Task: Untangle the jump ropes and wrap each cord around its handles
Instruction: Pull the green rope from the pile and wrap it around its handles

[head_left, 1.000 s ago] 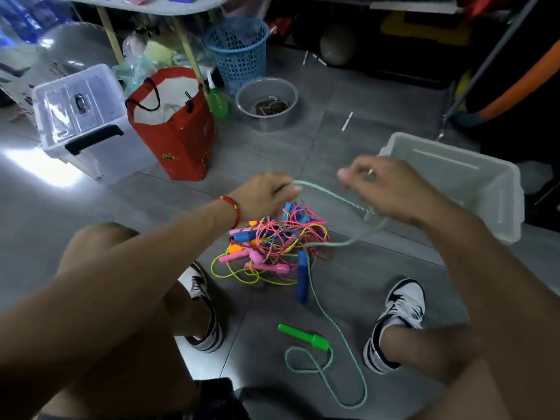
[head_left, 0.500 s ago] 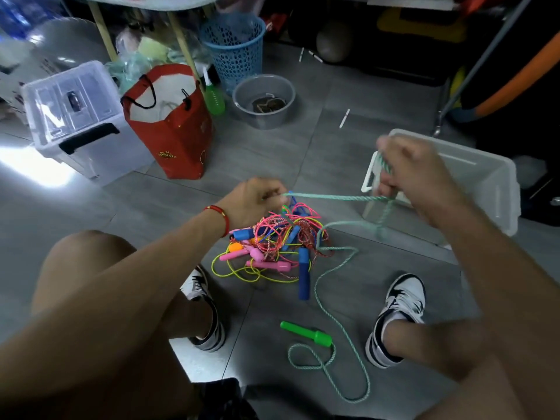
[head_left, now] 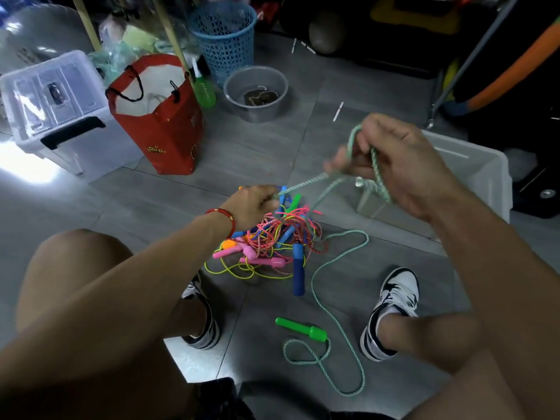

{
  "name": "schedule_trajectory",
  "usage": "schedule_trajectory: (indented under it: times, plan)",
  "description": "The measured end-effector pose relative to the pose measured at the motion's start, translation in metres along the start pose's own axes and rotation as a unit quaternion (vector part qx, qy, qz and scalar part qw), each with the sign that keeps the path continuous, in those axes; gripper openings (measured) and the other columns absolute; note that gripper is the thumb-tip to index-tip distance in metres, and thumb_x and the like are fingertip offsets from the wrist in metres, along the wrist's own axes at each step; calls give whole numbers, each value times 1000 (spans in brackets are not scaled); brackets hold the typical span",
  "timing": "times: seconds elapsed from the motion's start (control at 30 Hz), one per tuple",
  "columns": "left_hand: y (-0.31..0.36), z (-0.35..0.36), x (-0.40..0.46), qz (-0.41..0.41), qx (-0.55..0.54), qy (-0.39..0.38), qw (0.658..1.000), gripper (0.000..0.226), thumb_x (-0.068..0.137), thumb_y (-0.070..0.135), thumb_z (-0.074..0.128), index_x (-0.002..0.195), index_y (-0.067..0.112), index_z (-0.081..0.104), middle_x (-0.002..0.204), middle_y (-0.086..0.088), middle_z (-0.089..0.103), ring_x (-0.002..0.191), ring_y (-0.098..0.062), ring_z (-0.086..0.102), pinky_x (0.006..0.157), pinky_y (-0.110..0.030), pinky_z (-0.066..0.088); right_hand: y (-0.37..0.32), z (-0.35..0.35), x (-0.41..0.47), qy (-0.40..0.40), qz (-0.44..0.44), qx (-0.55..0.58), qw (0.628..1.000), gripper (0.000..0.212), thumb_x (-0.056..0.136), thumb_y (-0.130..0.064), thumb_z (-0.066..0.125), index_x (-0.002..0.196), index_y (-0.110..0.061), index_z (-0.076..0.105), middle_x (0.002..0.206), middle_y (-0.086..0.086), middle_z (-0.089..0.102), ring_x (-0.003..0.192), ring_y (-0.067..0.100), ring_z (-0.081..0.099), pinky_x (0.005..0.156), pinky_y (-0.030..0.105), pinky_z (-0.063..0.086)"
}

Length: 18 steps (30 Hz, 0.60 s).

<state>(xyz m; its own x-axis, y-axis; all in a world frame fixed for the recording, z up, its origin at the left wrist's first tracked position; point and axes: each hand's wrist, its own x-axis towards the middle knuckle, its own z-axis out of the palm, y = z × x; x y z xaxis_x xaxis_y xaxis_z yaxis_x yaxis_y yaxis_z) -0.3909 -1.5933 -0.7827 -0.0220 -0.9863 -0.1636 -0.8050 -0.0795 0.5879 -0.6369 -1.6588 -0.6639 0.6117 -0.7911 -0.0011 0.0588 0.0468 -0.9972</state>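
Head view: two hands, left (head_left: 253,204) and right (head_left: 394,160), gripping one green cord (head_left: 339,322); one green handle (head_left: 300,328) on floor

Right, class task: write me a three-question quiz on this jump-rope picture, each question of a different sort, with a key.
1. True or false: the green handle on the floor lies between the two shoes.
2. Which cord do both hands hold? A) pink B) yellow C) pale green cord
3. Fill in: the left hand wears a ____ wristband.

Key:
1. True.
2. C. The right hand has it looped over its fingers; the left hand grips it above the tangled pile.
3. Red.
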Motion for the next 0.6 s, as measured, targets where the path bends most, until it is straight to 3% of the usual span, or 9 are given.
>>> schedule_trajectory:
  times: [0.07, 0.13, 0.2, 0.23, 0.3, 0.37, 0.43, 0.5, 0.6]
  plan:
    - [9, 0, 2, 1, -82, 14, 997, 17, 98, 20, 60, 90, 5, 62, 76, -8, 68, 67, -22, 58, 66, -35, 48, 14, -8, 3, 54, 9, -258, 965, 37, 103, -35, 50, 74, -14, 44, 60, 3, 53, 57, 24, 56, 69, 44, 53]
    - [27, -3, 4, 34, -127, 34, 991, 15, 98, 21, 62, 89, 9, 63, 74, -8, 72, 64, -16, 63, 63, -29, 50, 31, -8, 4, 47, 54, -474, 878, 43, 90, -56, 60, 80, -17, 48, 64, -4, 54, 60, 20, 53, 66, 40, 49]
    - [38, -6, 6, 57, -132, 64, 987, 12, 97, 25, 63, 90, 15, 64, 72, -13, 69, 62, -14, 66, 62, -28, 51, 44, 1, 3, -39, 120, -554, 823, 47, 76, -71, 65, 91, -28, 54, 79, -9, 61, 74, 18, 58, 73, 35, 50]
    - [40, -8, 6, 57, -152, 67, 984, 12, 96, 27, 63, 90, 17, 65, 74, -18, 66, 62, -15, 68, 61, -29, 53, 49, 6, 3, -80, 120, -561, 815, 43, 77, -71, 65, 93, -31, 57, 81, -9, 62, 78, 18, 60, 77, 36, 51]
    - [35, -10, 8, 59, -162, 55, 984, 13, 95, 28, 64, 88, 18, 63, 75, -19, 64, 62, -16, 67, 61, -27, 53, 48, 13, 4, -101, 80, -499, 857, 30, 92, -55, 60, 85, -26, 65, 68, -10, 59, 66, 9, 55, 71, 35, 50]
    - [29, -6, 8, 58, -78, 34, 995, 14, 94, 26, 66, 85, 17, 61, 72, -9, 62, 65, -15, 60, 60, -21, 45, 37, 17, 3, -85, 26, -415, 906, 32, 102, -36, 52, 78, -18, 64, 58, -14, 51, 55, 0, 44, 62, 25, 41]
    - [20, 11, 6, 51, -20, 9, 998, 16, 94, 21, 65, 86, 7, 63, 80, -9, 63, 73, -22, 58, 66, -26, 44, 22, 21, 1, -89, -1, -367, 926, 33, 106, -24, 46, 80, -11, 62, 54, -21, 51, 55, -4, 46, 59, 13, 35]
    - [4, 32, 4, 38, -4, -27, 999, 20, 95, 19, 63, 88, 1, 63, 90, -14, 63, 82, -29, 60, 78, -37, 47, 12, 24, 0, -77, -26, -322, 943, 34, 107, -21, 44, 83, -7, 63, 61, -16, 54, 56, -3, 47, 59, 12, 34]
    - [-16, 47, 0, 24, -25, -54, 998, 13, 90, 17, 69, 95, 8, 61, 99, -8, 60, 92, -27, 59, 88, -40, 47, 3, 22, 0, -38, -37, -220, 974, 35, 107, -25, 43, 80, -14, 62, 95, 9, 69, 65, 4, 50, 55, 21, 37]
